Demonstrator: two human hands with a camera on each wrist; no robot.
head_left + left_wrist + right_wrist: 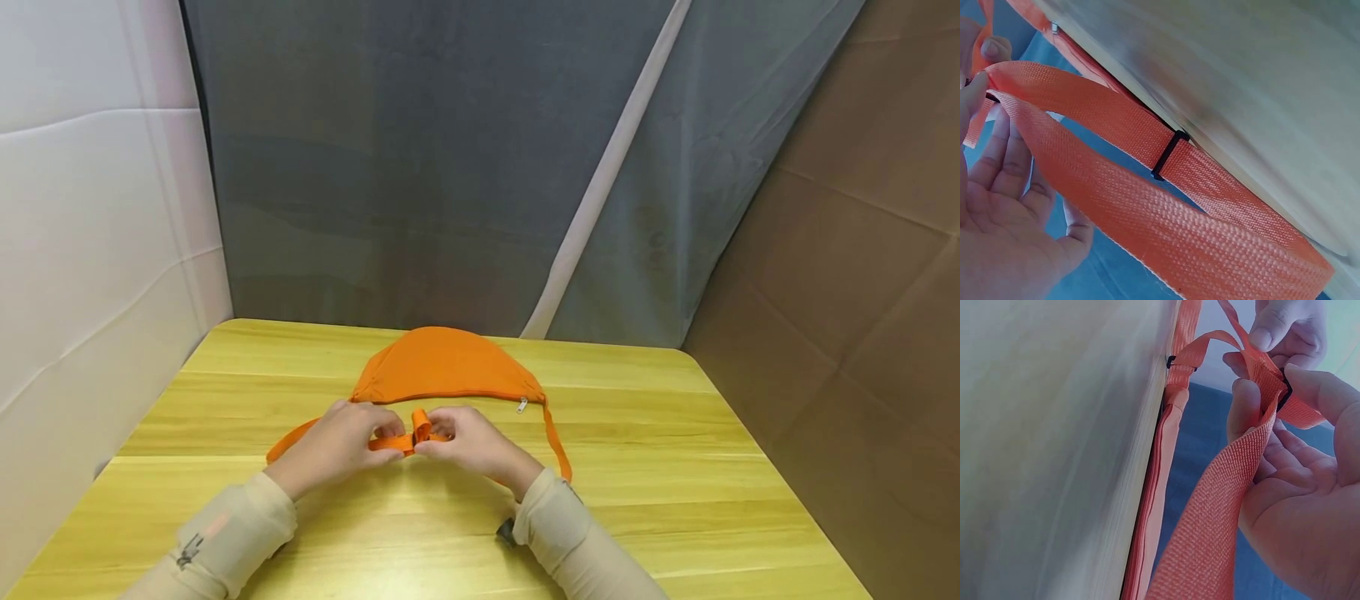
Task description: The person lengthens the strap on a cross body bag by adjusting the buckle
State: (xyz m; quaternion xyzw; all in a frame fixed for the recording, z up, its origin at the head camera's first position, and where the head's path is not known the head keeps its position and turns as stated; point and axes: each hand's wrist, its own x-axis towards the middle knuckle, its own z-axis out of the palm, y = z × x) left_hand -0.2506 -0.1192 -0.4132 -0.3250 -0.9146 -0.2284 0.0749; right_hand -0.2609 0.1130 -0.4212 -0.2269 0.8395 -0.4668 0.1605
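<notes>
An orange waist bag [450, 362] lies on the table, its zip edge towards me and a metal zip pull [522, 406] at the right end. In front of it, my left hand [348, 442] pinches the orange webbing strap [1116, 181] between thumb and fingers. Close beside it, my right hand [476, 446] pinches the strap around a black buckle [1285, 390], mostly covered by the fingers. A small strap loop [422, 423] stands up between both hands. Another black slider [1170, 155] sits further along the strap in the left wrist view.
The yellow wood-grain table [675, 467] extends on both sides of the bag. A grey cloth [390, 167] hangs behind it, with a white cloth [97, 208] at left and a brown one [847, 250] at right. The strap's right side [557, 442] trails onto the table.
</notes>
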